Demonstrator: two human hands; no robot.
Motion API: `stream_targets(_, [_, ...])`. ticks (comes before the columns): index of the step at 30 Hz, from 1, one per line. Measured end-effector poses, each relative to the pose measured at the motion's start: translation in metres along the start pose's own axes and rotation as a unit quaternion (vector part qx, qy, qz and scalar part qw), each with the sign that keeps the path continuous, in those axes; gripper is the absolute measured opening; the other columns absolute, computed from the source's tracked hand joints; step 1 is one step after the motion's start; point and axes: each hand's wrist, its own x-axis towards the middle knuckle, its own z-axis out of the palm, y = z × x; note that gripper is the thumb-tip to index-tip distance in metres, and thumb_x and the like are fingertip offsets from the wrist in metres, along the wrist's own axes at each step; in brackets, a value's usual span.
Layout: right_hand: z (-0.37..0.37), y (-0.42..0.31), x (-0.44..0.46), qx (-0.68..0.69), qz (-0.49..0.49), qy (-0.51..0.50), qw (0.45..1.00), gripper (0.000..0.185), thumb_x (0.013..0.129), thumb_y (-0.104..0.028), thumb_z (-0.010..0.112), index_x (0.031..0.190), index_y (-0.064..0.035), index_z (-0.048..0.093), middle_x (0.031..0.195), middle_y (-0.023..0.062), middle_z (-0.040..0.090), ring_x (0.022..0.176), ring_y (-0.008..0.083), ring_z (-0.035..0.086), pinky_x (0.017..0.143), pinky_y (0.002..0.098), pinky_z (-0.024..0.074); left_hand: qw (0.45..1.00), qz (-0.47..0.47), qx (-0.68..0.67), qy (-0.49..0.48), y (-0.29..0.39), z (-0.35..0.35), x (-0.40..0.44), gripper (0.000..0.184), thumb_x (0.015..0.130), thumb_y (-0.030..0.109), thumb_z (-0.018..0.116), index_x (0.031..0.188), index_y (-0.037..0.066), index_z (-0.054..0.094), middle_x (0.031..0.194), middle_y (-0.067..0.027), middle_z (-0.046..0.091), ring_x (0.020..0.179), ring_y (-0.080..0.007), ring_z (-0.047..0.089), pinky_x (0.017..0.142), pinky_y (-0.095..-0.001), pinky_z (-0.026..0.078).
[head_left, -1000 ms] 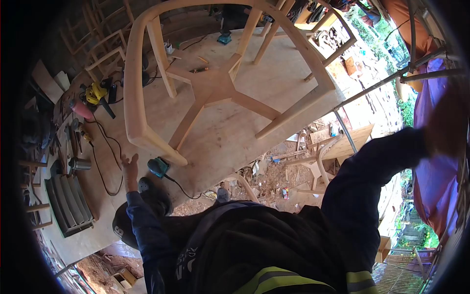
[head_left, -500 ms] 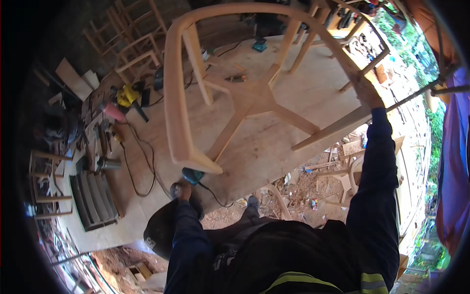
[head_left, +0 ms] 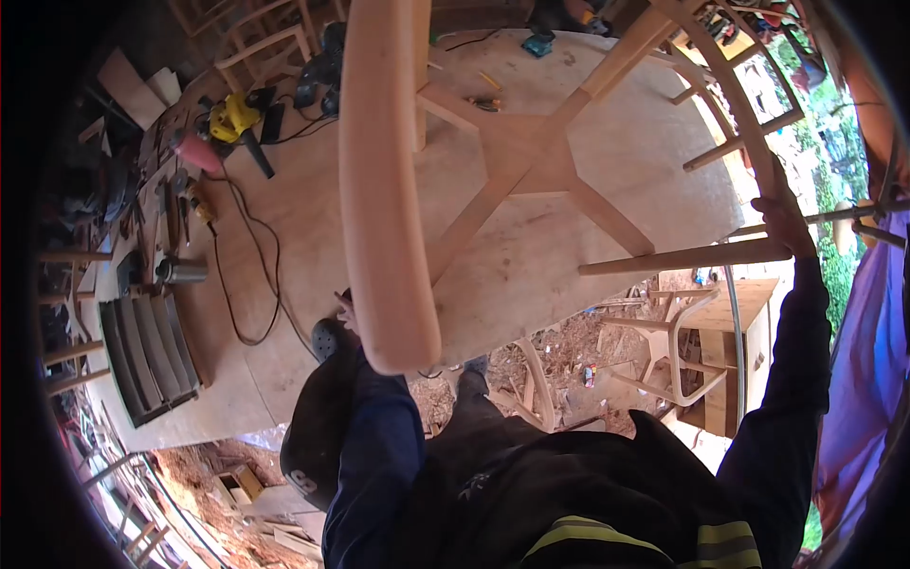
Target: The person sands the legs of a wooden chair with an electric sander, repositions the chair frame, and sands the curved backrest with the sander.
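Observation:
A pale wooden chair frame [head_left: 531, 156] with an X-shaped brace stands tilted over the wooden work surface [head_left: 294, 223]. Its thick rounded rail rises close to the camera at centre left. My right hand [head_left: 785, 223] is closed round the frame's right-hand corner, where the curved rail meets a straight leg. Beside the lower end of the thick rail is my left hand [head_left: 348, 311], with a finger stretched out and the rest partly hidden by the rail. Nothing shows in it.
On the surface are a yellow power tool [head_left: 232, 119], a pink tool [head_left: 194, 152], a looping cord, a metal cylinder [head_left: 180, 272] and a dark ribbed tray [head_left: 150, 358]. Another chair frame [head_left: 664, 346] stands on the littered ground. A teal tool [head_left: 537, 45] lies farther back.
My right hand came down from the far right and took hold of the frame. The frame has tilted, its left rail rising towards the camera. My left hand is now by that rail's lower end.

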Motion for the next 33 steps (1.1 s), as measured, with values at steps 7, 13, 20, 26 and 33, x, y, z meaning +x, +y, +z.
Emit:
stream_targets(7, [-0.006,0.005,0.008,0.062,0.072,0.008,0.995,0.091,0.082,-0.016,0.068,0.162,-0.0166,0.026,0.082,0.0046,0.056,0.063,0.0147,0.056,0.056,0.0311,0.0495,0.999,0.018,-0.011,0.047,-0.002,-0.044,0.015,0.082,0.076,0.043,0.077,0.144,0.011,0.045,0.131,-0.0256,0.055,0.119,-0.0455,0.058,0.100,-0.0537,0.047])
stream_targets(13, [-0.008,0.009,0.009,0.132,0.099,-0.035,0.986,0.070,0.088,-0.023,0.068,0.152,-0.0117,0.042,0.077,0.0006,0.054,0.062,0.0102,0.056,0.053,0.0299,0.0495,0.979,0.110,-0.061,0.158,0.043,-0.174,0.023,0.080,0.072,0.039,0.082,0.140,0.010,0.050,0.125,-0.0227,0.059,0.116,-0.0424,0.061,0.097,-0.0519,0.048])
stream_targets(20, [-0.002,0.027,0.005,0.034,0.045,0.002,0.998,0.095,0.085,-0.051,0.069,0.164,-0.0225,0.024,0.131,0.0169,0.067,0.098,0.0241,0.068,0.095,0.0341,0.0501,0.880,0.329,-0.109,0.326,0.212,-0.413,-0.063,0.074,0.065,0.030,0.086,0.130,0.009,0.057,0.119,-0.0181,0.063,0.111,-0.0375,0.063,0.093,-0.0495,0.050])
stream_targets(26, [-0.007,0.014,-0.004,0.038,0.019,0.009,0.999,0.099,0.079,-0.049,0.069,0.163,-0.0178,0.026,0.128,0.0219,0.066,0.120,0.0330,0.061,0.104,0.0353,0.0448,0.751,0.444,-0.014,0.489,0.338,-0.507,-0.183,0.065,0.065,0.021,0.077,0.127,0.010,0.058,0.119,-0.0147,0.062,0.113,-0.0390,0.060,0.094,-0.0497,0.050])
stream_targets(33, [0.007,0.038,0.013,0.040,-0.036,0.046,0.997,0.091,0.083,-0.048,0.068,0.156,-0.0072,0.034,0.127,0.0252,0.064,0.119,0.0356,0.062,0.103,0.0404,0.0461,0.700,0.482,0.053,0.524,0.387,-0.466,-0.256,0.060,0.069,0.018,0.080,0.126,0.018,0.060,0.118,-0.0103,0.060,0.116,-0.0370,0.057,0.090,-0.0511,0.052])
